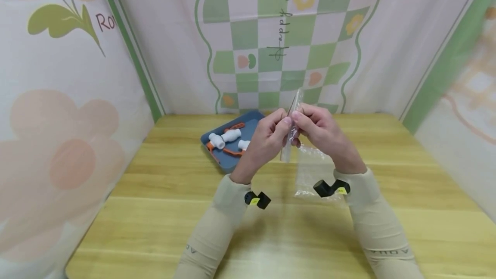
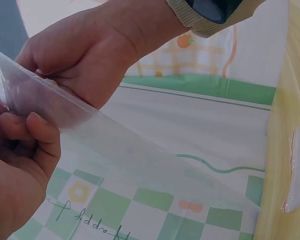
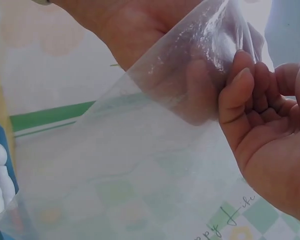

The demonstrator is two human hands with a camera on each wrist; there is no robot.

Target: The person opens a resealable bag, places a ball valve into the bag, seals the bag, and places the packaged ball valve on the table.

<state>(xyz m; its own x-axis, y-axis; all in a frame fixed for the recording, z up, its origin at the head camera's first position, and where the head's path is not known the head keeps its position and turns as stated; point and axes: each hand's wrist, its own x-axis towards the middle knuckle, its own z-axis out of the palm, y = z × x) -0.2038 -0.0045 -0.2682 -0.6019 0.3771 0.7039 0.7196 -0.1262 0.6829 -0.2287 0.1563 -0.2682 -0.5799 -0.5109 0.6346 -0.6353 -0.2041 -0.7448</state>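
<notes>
Both hands meet over the table, pinching one clear plastic bag [image 1: 286, 153]. My left hand [image 1: 267, 139] grips it from the left between thumb and curled fingers. Opposite it, my right hand [image 1: 323, 134] pinches the same part of the bag, the two thumbs almost together. In the left wrist view the thin bag [image 2: 140, 150] hangs as a flat sheet away from the fingers. The right wrist view shows the bag [image 3: 140, 135] creased where the fingertips gather it. Some fingers show dimly through the film.
A second clear bag [image 1: 311, 173] lies flat on the wooden table [image 1: 155, 214], below the right hand. Behind the left hand stands a blue tray [image 1: 228, 167] holding several white pipe valves [image 1: 231, 135] with orange handles. Patterned cloth walls [image 1: 178, 55] enclose the back and sides.
</notes>
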